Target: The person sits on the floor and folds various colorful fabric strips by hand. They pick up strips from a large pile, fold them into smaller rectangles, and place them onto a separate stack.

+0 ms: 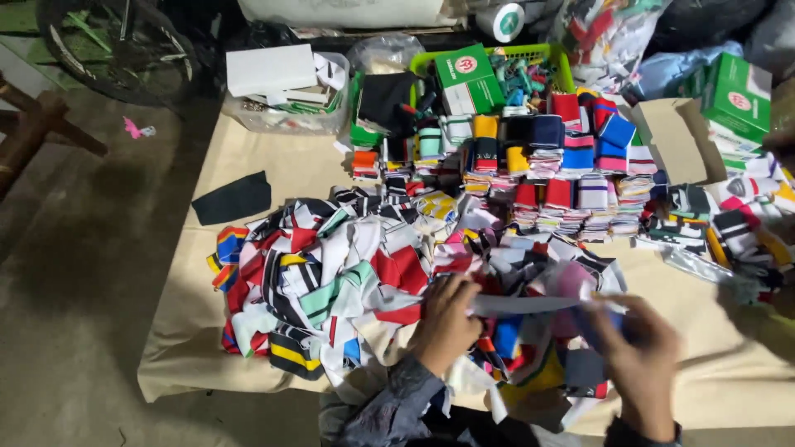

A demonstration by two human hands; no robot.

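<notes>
Hands mid-sort: left hand (pixel 447 319) and right hand (pixel 638 360) pinching the two ends of a pale fabric strip (pixel 526 305), stretched flat between them at lower centre of the frame.

Closed on the strip at both ends, low over a big loose heap of striped fabric pieces (pixel 331 281) at centre left, seemingly unsorted. Judged partly done: neat folded stacks (pixel 571 190) already lined up in rows at upper centre and right, yet plenty left in the heap. Spread over a tabletop under a tan sheet (pixel 273 165), one dark scrap (pixel 233 199) lying apart at the left. Along the far edge, green boxes (pixel 468 76), a white box (pixel 272 69) and a green basket (pixel 497 51). Beyond, a bare concrete floor (pixel 74 273), a bicycle wheel (pixel 116 41) at upper left, dim light all round.
</notes>
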